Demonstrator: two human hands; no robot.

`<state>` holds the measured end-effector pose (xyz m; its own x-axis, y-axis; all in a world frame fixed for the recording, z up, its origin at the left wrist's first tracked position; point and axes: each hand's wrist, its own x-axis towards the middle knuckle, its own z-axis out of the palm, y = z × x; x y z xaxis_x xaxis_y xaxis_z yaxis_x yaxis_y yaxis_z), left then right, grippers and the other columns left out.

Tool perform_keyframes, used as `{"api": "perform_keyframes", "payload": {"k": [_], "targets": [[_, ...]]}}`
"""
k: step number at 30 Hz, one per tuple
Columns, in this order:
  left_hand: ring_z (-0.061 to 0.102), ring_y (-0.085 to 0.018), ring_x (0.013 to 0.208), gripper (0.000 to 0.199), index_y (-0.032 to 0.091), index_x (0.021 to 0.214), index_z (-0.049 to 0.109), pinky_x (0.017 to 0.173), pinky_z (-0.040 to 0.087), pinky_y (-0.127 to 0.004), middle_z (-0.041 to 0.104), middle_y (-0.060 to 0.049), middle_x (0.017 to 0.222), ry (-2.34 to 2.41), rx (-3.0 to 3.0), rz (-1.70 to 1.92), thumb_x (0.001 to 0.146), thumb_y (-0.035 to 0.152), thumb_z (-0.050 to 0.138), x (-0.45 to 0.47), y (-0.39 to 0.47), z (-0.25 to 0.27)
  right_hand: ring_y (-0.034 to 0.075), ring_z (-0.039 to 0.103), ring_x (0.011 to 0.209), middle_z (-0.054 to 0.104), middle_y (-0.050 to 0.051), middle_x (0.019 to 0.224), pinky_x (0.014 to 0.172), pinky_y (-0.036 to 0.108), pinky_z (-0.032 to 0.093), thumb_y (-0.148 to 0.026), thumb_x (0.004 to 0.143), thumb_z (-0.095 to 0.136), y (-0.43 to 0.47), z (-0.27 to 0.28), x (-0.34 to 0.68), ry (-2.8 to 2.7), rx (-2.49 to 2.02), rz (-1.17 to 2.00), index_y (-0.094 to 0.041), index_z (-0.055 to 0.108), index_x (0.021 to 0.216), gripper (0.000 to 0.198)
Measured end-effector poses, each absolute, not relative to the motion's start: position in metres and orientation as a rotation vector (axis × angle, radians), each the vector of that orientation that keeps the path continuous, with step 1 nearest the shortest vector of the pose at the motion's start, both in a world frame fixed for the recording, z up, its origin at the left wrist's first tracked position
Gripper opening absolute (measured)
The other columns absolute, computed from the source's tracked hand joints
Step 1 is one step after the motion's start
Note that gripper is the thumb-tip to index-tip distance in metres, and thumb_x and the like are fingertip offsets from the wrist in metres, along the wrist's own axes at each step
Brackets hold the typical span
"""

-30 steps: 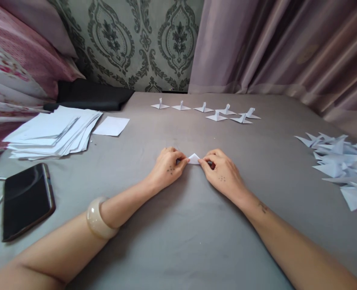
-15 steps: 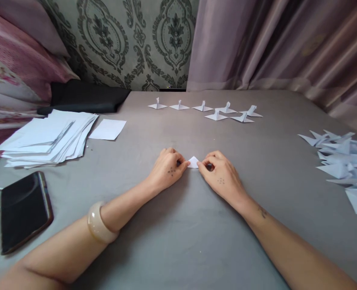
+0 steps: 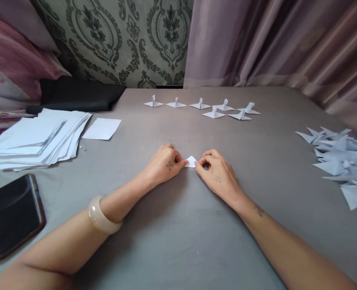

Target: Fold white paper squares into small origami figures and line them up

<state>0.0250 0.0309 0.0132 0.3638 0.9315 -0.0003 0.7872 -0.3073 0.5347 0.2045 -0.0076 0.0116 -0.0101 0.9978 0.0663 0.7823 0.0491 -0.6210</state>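
Note:
A small folded piece of white paper [image 3: 191, 162] lies near the middle of the grey cloth-covered table, its visible part a triangle with the tip pointing away from me. My left hand [image 3: 167, 163] pinches its left corner between thumb and fingers. On the opposite corner, my right hand [image 3: 217, 172] is closed in a similar pinch. The fingertips hide both side corners. A pale bangle [image 3: 102, 217] circles my left wrist. Both forearms reach in from the near edge of the view.
Several folded paper birds [image 3: 200, 104] stand at the back. More white folded pieces [image 3: 344, 157] are heaped at the right. On the left lie a paper stack [image 3: 30, 137], one single sheet [image 3: 102, 129], a phone [image 3: 15, 215] with a cable, and a black cloth-like item [image 3: 78, 94].
The view has shifted slightly, so most things sit a little farther left. Both hands keep their pinch on the folded paper, with barely any movement.

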Motion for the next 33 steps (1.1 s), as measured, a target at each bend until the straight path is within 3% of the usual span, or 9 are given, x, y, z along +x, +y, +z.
{"api": "perform_keyframes", "payload": {"k": [20, 33], "targets": [[0.053, -0.023, 0.083, 0.03, 0.017, 0.066, 0.062, 0.071, 0.044, -0.034, 0.06, -0.009, 0.086, 1.501, 2.243, 0.379, 0.086, 0.04, 0.056, 0.027, 0.026, 0.016, 0.009, 0.048, 0.056, 0.06, 0.002, 0.099, 0.061, 0.029, 0.04, -0.031, 0.083, 0.054, -0.007, 0.011, 0.203, -1.883, -1.802, 0.6, -0.02, 0.055, 0.066, 0.021], [0.05, -0.021, 0.081, 0.031, 0.017, 0.068, 0.059, 0.074, 0.042, -0.034, 0.056, -0.007, 0.084, 1.437, 2.289, 0.406, 0.087, 0.042, 0.057, 0.021, 0.03, 0.007, 0.012, 0.055, 0.065, 0.056, 0.006, 0.106, 0.069, 0.031, 0.045, -0.031, 0.085, 0.053, -0.007, 0.006, 0.21, -1.949, -1.747, 0.571, -0.019, 0.055, 0.071, 0.019]]}}
